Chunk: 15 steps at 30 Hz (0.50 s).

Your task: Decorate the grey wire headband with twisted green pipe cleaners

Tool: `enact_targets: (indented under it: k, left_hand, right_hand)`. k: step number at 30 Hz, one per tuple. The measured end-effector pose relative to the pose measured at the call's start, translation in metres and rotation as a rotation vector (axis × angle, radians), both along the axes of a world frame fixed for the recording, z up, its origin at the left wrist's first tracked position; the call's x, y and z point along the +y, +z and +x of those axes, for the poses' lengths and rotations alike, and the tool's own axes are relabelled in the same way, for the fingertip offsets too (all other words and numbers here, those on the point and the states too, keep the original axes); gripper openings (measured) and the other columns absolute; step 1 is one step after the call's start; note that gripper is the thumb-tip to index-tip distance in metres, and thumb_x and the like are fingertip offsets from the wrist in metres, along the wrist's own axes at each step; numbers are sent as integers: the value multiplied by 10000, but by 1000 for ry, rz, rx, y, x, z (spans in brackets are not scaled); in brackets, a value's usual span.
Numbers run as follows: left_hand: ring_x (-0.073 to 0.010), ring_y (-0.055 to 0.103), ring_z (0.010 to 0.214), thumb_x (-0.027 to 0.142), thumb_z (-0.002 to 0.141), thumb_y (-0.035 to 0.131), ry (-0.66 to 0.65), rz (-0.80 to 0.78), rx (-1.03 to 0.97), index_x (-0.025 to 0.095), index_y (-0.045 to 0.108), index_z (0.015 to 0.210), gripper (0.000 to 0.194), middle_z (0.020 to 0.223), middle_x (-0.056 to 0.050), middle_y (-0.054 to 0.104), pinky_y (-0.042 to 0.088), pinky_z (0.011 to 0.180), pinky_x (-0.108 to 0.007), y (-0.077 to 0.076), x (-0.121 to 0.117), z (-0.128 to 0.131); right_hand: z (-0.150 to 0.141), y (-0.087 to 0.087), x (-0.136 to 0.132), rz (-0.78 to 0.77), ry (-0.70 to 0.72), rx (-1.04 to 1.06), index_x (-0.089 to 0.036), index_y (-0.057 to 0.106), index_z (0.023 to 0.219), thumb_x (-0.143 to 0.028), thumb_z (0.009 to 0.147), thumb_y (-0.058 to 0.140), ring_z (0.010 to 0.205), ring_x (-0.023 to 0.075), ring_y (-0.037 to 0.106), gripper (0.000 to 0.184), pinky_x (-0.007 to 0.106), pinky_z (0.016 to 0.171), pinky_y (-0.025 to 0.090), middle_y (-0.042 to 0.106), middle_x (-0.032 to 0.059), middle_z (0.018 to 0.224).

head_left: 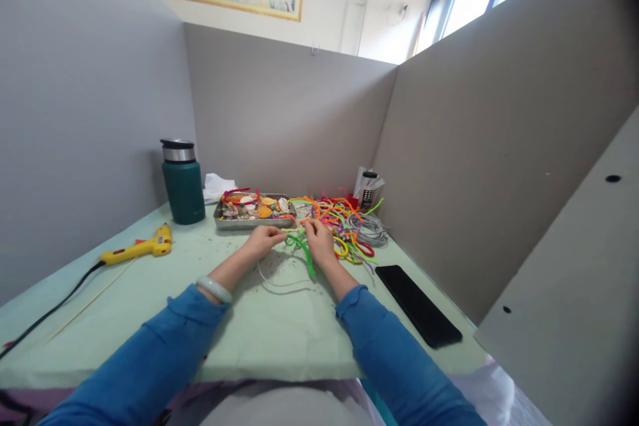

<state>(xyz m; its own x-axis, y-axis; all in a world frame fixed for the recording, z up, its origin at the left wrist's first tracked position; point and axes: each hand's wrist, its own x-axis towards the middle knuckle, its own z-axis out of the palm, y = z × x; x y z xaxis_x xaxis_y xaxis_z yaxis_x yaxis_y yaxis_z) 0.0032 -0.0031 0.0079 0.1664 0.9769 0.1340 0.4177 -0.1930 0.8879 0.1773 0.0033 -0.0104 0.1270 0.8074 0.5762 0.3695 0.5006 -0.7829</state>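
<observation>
My left hand (264,241) is closed in a pinch at the left end of a bent, looped green pipe cleaner (303,253). Facing it, my right hand (319,239) is also closed, its fingers at the upper right of the same green piece. A pale yellowish strand (292,231) runs between the fingertips; whether it belongs to the held piece I cannot tell. One green end hangs down beside my right hand. Under the hands a thin grey wire (279,287) curves over the table.
Behind my hands stands a metal tray (249,224) of shells. Colourful pipe cleaners (344,213) and coiled grey cord (372,231) lie at right, near a black phone (417,306). To the left are a teal bottle (184,190), yellow glue gun (137,250) and thin stick (94,296). Grey partitions (289,113) enclose the table.
</observation>
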Motion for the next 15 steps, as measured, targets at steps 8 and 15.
enact_targets:
  k: [8, 15]
  left_hand:
    - [-53, 276, 360, 461, 650, 606, 81, 29, -7, 105, 658, 740, 371, 403, 64, 410, 187, 395, -217, -3, 5, -2]
    - [-51, 290, 355, 472, 648, 606, 104, 17, 14, 95, 685, 789, 411, 425, 55, 443, 189, 391, -217, -5, 7, -3]
  right_hand:
    - [-10, 8, -22, 194, 87, -494, -200, 676, 730, -457, 795, 585, 747, 167, 459, 280, 283, 687, 316, 518, 46, 760]
    - [-14, 10, -28, 204, -15, -833, -213, 704, 851, -399, 766, 642, 872, 201, 437, 214, 323, 750, 312, 516, 61, 845]
